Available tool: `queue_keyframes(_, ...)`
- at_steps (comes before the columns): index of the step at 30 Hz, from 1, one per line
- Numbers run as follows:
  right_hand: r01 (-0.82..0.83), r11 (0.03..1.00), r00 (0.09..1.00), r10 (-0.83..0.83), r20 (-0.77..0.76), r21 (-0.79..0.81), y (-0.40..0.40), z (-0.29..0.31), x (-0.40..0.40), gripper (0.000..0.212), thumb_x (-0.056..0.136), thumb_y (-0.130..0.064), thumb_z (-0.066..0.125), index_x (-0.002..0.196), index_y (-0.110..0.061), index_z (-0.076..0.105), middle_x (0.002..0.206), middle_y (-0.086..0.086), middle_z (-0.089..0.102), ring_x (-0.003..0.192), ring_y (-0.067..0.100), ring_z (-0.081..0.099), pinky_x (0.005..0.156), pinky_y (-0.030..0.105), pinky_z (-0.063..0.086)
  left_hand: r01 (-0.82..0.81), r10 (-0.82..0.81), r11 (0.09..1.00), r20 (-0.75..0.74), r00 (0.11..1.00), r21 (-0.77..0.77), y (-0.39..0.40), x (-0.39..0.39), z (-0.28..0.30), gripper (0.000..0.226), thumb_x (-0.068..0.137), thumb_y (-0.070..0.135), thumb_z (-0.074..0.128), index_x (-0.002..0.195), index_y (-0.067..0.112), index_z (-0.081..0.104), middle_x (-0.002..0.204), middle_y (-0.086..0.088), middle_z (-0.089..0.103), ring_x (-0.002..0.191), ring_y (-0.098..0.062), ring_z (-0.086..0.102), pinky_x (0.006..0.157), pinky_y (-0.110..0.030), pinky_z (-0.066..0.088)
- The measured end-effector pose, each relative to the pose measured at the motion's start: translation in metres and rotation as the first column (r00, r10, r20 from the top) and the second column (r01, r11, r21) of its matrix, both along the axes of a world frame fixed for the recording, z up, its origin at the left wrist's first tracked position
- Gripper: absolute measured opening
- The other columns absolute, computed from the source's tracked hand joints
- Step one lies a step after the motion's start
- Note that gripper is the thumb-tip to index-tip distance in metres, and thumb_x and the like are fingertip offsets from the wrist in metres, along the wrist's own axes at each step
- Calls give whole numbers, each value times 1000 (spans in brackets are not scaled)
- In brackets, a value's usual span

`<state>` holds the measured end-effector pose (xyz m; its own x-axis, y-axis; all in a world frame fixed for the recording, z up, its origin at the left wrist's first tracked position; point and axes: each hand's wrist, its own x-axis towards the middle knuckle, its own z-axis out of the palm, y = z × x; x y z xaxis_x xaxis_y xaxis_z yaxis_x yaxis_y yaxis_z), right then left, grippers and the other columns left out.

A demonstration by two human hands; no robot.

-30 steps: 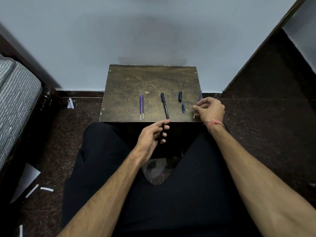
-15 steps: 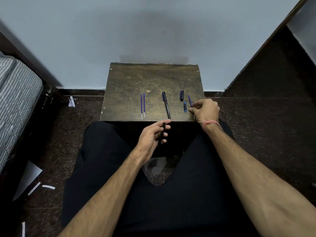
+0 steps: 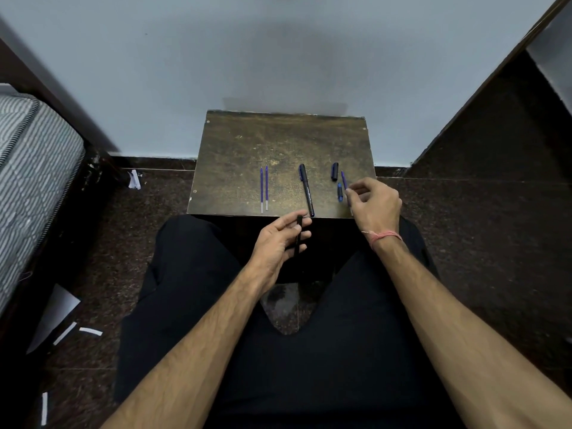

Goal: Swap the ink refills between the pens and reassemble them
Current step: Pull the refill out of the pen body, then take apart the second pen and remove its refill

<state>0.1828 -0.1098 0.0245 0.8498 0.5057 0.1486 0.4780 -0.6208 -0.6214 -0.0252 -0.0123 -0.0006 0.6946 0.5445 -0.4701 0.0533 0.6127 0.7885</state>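
Observation:
On the small brown table (image 3: pixel 247 140) lie two blue ink refills (image 3: pixel 264 188) side by side at the left. A capped black pen (image 3: pixel 307 190) lies in the middle. A dark cap (image 3: pixel 334 171) and a small blue tip piece (image 3: pixel 340 191) lie to its right. My left hand (image 3: pixel 278 243) is below the table's front edge, shut on a black pen barrel (image 3: pixel 298 235). My right hand (image 3: pixel 373 202) rests at the table's right front corner, fingertips pinched on a thin blue refill (image 3: pixel 344 180) that lies on the table.
A striped mattress (image 3: pixel 34 168) stands at the left. Paper scraps (image 3: pixel 77 331) and a white sheet (image 3: pixel 52 314) lie on the dark floor. A pale wall rises behind the table. My legs in black trousers fill the foreground.
My right hand has shifted left from the table's right edge and laid the blue refill down beside the tip piece. My left hand has kept still with the barrel.

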Motion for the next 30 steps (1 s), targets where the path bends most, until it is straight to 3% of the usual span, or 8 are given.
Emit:
queue_keyframes(3, -188, 982, 977, 187, 99, -2, 3, -2, -16, 9, 96, -27, 76, 104, -24, 80, 99, -7, 78, 76, 13, 71, 80, 36, 62, -58, 58, 998, -19, 998, 15, 0, -1, -1, 33, 110, 8, 63, 136, 20, 76, 130, -1, 82, 109, -15, 77, 92, -32, 62)
queue_keyframes(7, -456, 882, 873, 469, 132, -117, 13, -6, -45, 22, 100, -20, 71, 120, -19, 78, 108, -1, 74, 95, 22, 71, 86, 41, 59, -174, 174, 985, -11, 985, -23, 5, -3, 0, 33, 109, 5, 64, 139, 15, 74, 128, -3, 83, 105, -14, 79, 88, -30, 62)
queue_keyframes(12, -613, 751, 755, 648, 99, -244, 31, -4, -69, 36, 103, -17, 61, 138, -18, 69, 118, 4, 67, 113, 28, 64, 88, 44, 57, -286, 285, 958, -37, 958, -32, 10, -9, 5, 33, 108, 2, 62, 134, 17, 77, 124, -4, 84, 98, -10, 79, 83, -27, 62)
queue_keyframes(21, -648, 637, 705, 709, -11, -418, 69, -3, -86, 63, 101, -18, 55, 162, -29, 43, 136, 7, 54, 114, 32, 65, 76, 40, 53, -400, 399, 917, -68, 915, -4, 15, -15, 11, 36, 108, -1, 56, 131, 13, 78, 121, -8, 85, 89, -9, 76, 76, -26, 56)
queue_keyframes(25, -644, 635, 712, 701, -31, -427, 76, -5, -86, 59, 100, -22, 57, 157, -30, 45, 133, 8, 50, 104, 34, 66, 70, 36, 45, -399, 396, 917, -69, 915, -20, 16, -16, 10, 36, 105, 1, 55, 124, 16, 81, 113, -5, 86, 86, -9, 76, 73, -26, 57)
queue_keyframes(30, -662, 641, 713, 698, -64, -389, 75, -2, -84, 42, 100, -17, 54, 141, -24, 57, 127, 8, 51, 102, 34, 66, 77, 46, 58, -379, 376, 925, -69, 924, -34, 16, -14, 11, 37, 105, 2, 53, 119, 18, 83, 107, -3, 87, 80, -7, 76, 68, -23, 56)
